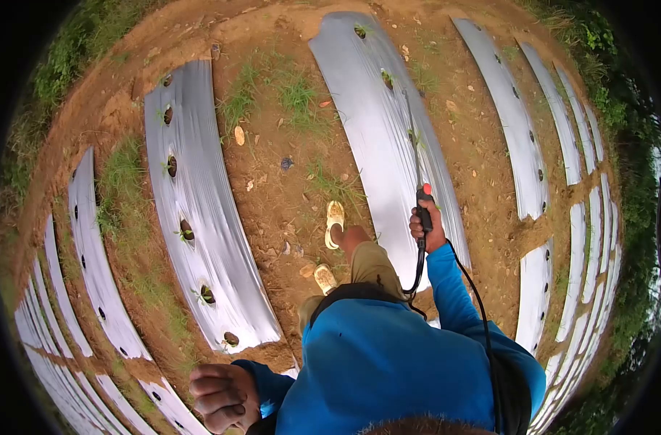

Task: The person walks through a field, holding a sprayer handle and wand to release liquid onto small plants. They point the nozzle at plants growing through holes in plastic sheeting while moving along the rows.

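A spray wand (415, 145) is carried at its black handle (424, 216) by the right hand (430, 227), whose fingers are wrapped around the grip below the red button (427, 189). The wand is directed away from the body over the middle plastic strip (377, 130). Its tip is located toward the strip's right edge, near a planting hole (386, 78); whether the film is touched cannot be determined. A black hose (419, 272) is routed from the handle toward the waist, and a black cord (480, 299) is laid across the right sleeve (452, 283).

The left hand (225, 397) is held with fingers curled inward, just beyond the near end of the left plastic strip (200, 188). Its palm is hidden, so whether anything is held cannot be determined. Holes with small green plants are spaced along this strip.

The near end of the middle strip is partly covered by the trouser leg (374, 268) and the blue top (388, 355). The soil path (272, 196) between both strips is occupied by two light-coloured shoes (334, 225), grass clumps (298, 98) and a dry leaf (239, 135). Further strips (508, 119) are laid out on both sides.
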`<state>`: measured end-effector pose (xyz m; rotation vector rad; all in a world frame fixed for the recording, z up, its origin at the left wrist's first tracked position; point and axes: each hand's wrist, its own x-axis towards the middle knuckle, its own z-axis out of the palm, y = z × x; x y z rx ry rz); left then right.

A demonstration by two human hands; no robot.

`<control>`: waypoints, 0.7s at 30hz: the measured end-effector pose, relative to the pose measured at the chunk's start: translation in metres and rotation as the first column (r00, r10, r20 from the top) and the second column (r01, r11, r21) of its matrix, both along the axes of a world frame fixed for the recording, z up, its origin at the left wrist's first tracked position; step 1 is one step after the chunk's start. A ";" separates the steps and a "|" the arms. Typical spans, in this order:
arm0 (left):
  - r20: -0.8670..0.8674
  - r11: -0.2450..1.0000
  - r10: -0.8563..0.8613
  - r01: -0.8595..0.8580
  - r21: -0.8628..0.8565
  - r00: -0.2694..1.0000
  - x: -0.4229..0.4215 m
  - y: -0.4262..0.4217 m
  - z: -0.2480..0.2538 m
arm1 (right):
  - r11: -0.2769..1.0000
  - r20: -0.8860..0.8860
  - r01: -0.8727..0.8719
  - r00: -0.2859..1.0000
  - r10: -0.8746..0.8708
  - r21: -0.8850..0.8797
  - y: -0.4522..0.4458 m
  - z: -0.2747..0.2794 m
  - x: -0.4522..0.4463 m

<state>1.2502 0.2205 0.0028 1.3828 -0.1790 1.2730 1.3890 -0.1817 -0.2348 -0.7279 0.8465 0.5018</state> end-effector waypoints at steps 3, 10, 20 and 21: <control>-0.092 0.997 0.063 -0.059 0.038 0.994 0.065 0.010 -0.005 | 0.999 -0.009 -0.031 0.999 0.031 -0.022 0.017 -0.022 0.083; 0.162 0.994 0.099 -0.089 -0.069 0.982 0.266 -0.009 0.029 | 0.996 -0.002 0.045 0.999 -0.045 -0.075 0.068 -0.030 0.266; -0.232 0.994 0.103 -0.109 -0.012 0.967 0.418 0.026 0.050 | 0.998 0.056 -0.050 0.997 0.052 -0.033 0.073 0.004 0.452; -0.164 0.994 0.086 -0.095 -0.046 0.983 0.441 0.026 0.050 | 0.998 0.046 -0.049 0.998 0.050 -0.035 0.077 0.002 0.467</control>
